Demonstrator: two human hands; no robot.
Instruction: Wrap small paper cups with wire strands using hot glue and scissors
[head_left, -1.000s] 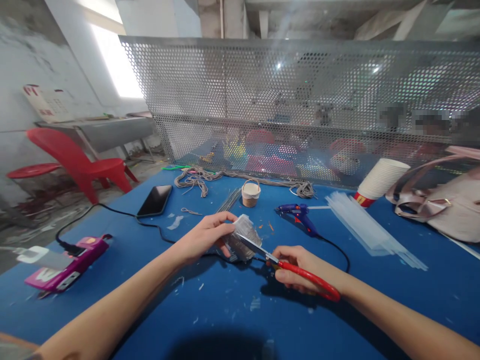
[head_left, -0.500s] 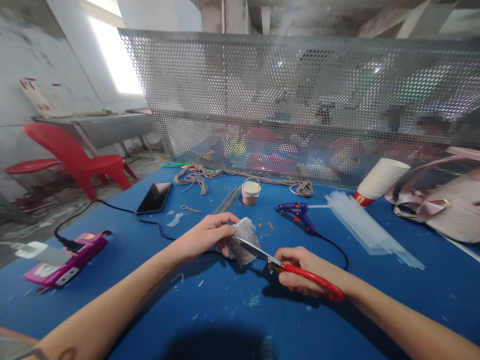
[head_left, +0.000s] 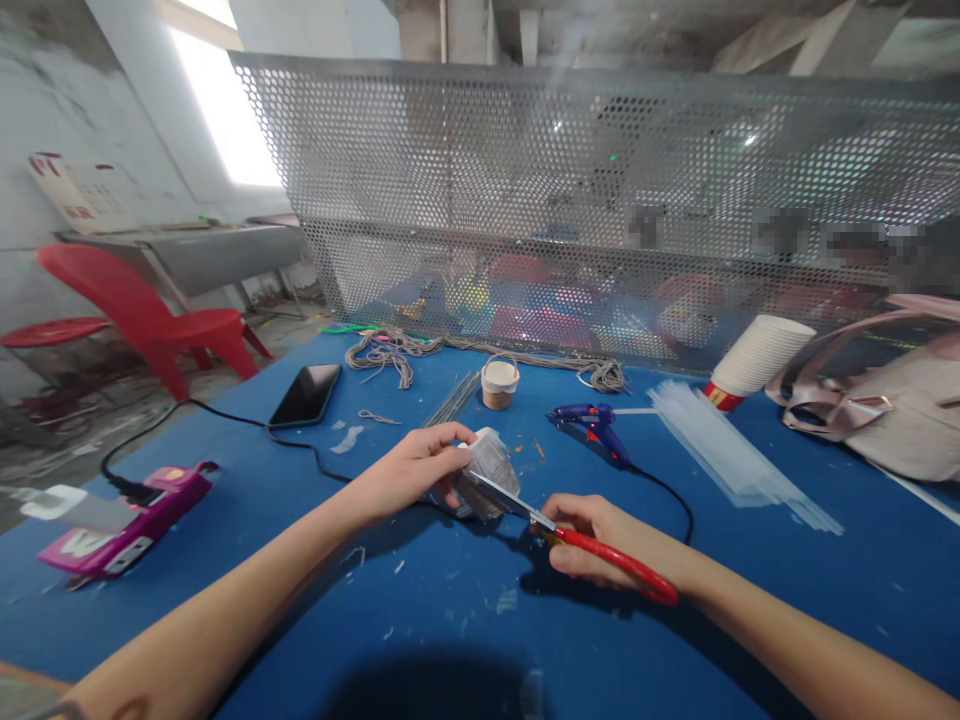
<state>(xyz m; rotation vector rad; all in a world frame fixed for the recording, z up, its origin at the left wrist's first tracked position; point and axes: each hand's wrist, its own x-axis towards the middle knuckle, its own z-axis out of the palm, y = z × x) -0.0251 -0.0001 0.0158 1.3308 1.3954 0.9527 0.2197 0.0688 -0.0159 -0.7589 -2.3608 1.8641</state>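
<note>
My left hand (head_left: 424,462) pinches the edge of a small cup-like piece (head_left: 491,462), white at the top and grey, cord-like lower down. Its exact kind is hard to make out. Red-handled scissors (head_left: 607,558) are gripped in my right hand (head_left: 592,530), fingers partly inside the handle. Their blades point up and left, lying across the front of the piece close to my left fingertips. Whether the blades cut into it cannot be seen. Just beyond stands a small white and tan bucket-like cup (head_left: 499,384) with a thin handle.
A blue glue gun (head_left: 596,430) lies to the right, beside clear plastic strips (head_left: 724,445), stacked paper cups (head_left: 761,360) and a pale bag (head_left: 900,400). Grey cords (head_left: 390,355) and thin wires (head_left: 454,398) lie behind. Leftward are a phone (head_left: 306,394) and a purple power strip (head_left: 131,525).
The cup-like piece has turned a little in my left hand, showing more of its rounded side. The scissors have shifted slightly left; the whole view has moved a little.
</note>
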